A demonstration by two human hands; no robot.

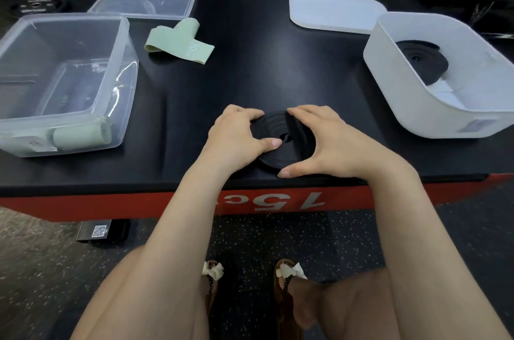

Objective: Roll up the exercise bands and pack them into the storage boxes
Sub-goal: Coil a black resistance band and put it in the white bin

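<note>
A black exercise band coiled into a flat roll lies near the front edge of the black platform. My left hand grips its left side, thumb pressing on top near the centre. My right hand curls round its right side, thumb at the near rim. A loose pale green band marked 30 lb lies flat farther back. The clear plastic box at left holds rolled green bands in its near corner. The white box at right holds another rolled black band.
A clear lid lies behind the clear box and a white lid behind the white box. The platform has a red front face. My knees and sandalled feet are below, on speckled rubber floor. Gym gear stands at the back.
</note>
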